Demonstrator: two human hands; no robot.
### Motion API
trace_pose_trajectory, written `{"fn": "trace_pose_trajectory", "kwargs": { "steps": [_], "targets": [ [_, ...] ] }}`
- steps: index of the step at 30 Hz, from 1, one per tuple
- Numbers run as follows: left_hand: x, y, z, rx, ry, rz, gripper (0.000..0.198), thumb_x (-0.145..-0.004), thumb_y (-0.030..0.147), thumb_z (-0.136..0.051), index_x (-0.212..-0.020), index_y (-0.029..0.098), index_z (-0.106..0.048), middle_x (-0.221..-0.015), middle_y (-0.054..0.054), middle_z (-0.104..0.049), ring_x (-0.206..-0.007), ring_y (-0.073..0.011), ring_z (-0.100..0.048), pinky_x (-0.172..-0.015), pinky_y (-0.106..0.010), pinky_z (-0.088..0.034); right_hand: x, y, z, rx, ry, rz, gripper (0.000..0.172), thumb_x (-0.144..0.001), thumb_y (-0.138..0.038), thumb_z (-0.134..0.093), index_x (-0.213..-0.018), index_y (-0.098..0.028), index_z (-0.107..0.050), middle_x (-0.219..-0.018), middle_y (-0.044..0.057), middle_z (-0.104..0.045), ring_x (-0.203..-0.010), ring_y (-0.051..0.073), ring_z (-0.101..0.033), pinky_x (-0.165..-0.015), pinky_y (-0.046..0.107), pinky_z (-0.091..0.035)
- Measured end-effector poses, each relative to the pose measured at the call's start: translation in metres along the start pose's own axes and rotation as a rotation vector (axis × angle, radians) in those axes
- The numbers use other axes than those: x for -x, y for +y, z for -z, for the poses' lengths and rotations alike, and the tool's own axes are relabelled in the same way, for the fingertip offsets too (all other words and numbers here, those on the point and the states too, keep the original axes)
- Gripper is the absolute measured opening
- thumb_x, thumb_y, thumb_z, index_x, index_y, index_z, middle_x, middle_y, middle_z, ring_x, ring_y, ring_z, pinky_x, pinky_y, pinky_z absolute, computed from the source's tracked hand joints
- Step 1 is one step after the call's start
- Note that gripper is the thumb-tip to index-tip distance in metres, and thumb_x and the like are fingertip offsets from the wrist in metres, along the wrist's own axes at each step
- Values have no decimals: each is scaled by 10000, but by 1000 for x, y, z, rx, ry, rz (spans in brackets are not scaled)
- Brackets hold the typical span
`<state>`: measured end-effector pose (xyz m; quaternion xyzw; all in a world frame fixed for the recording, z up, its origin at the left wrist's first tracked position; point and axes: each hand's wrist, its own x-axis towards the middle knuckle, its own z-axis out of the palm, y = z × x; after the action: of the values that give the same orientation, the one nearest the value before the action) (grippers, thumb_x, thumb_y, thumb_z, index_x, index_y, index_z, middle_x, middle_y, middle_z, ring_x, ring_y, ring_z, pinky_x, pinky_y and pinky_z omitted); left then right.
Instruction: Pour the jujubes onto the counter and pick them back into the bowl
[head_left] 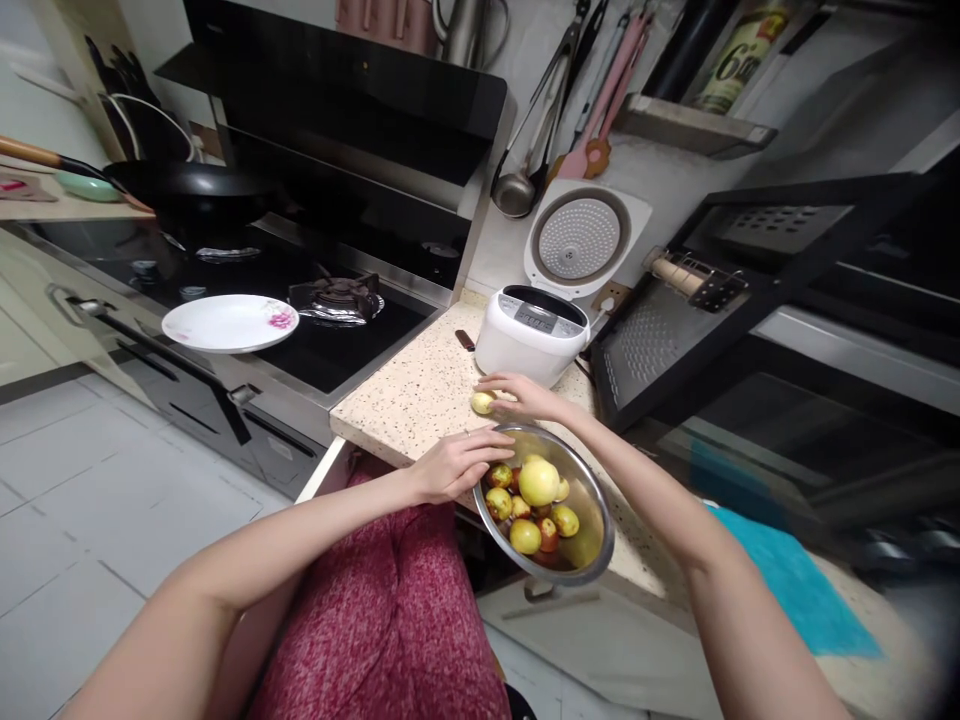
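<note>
A steel bowl stands tilted at the counter's front corner with several yellow-green and brown-red jujubes in it. A bigger pale yellow fruit sits on top of them. My left hand lies at the bowl's left rim, fingers stretched out over the edge and the thumb below them. Just beyond the bowl, my right hand has its fingers and thumb around a single jujube low over the counter; whether the fruit still touches the surface I cannot tell.
Behind my right hand a white rice cooker stands with its lid up. At left, a flowered white plate sits at the front of the stove, near a black wok. A black oven and a turquoise cloth are at right.
</note>
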<state>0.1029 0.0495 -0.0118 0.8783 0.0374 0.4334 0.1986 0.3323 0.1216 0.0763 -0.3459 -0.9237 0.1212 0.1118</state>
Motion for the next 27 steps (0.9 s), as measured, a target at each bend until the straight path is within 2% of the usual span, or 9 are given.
{"fn": "trace_pose_trajectory", "kwargs": {
  "steps": [4, 9, 14, 18, 24, 27],
  "targets": [
    [0, 0, -1, -2, -4, 3, 472, -1071, 347, -251, -1344, 185, -600, -1409, -113, -620, -1349, -229, -572, -1192, -487, -437, -3, -8, -2, -52, -60, 5, 359, -945, -331, -638, -1264, -166, -648, -1242, 129, -699, -1110, 255, -671, -966, 378, -510],
    [-1, 1, 0, -3, 1, -10, 471, -1070, 340, -252, -1336, 178, -606, -1401, -119, -625, -1345, -230, -577, -1217, -493, -406, 5, -9, -3, 139, -25, -5, 336, -905, -298, -686, -1213, -172, -645, -1129, 116, -698, -994, 251, -676, -860, 355, -535],
    [0, 1, 1, -13, -13, -14, 476, -1072, 326, -244, -1348, 168, -597, -1409, -129, -619, -1353, -230, -573, -1201, -486, -428, 33, -11, 1, 293, 210, 20, 368, -985, -267, -566, -1350, -222, -586, -1264, 142, -626, -1120, 271, -636, -907, 396, -544],
    [0, 0, 1, -13, -5, -11, 478, -1075, 341, -242, -1351, 184, -599, -1408, -113, -620, -1354, -225, -571, -1197, -480, -435, 67, -17, 6, 341, 384, -4, 353, -989, -280, -564, -1338, -247, -602, -1269, 137, -627, -1140, 285, -633, -950, 441, -547],
    [1, 1, 2, -13, -20, 8, 520, -1081, 378, -212, -1349, 169, -606, -1420, -125, -608, -1358, -240, -565, -1197, -491, -431, 113, -36, -5, 185, 608, -39, 382, -936, -317, -671, -1303, -234, -607, -1241, 133, -654, -1155, 286, -643, -977, 444, -553],
    [2, 1, 2, 2, -26, 9, 547, -1084, 403, -193, -1357, 160, -600, -1430, -136, -598, -1363, -249, -558, -1192, -507, -430, 127, -44, -8, 103, 640, -52, 377, -896, -334, -725, -1244, -226, -629, -1178, 121, -693, -1101, 283, -665, -917, 426, -581]
  ]
}}
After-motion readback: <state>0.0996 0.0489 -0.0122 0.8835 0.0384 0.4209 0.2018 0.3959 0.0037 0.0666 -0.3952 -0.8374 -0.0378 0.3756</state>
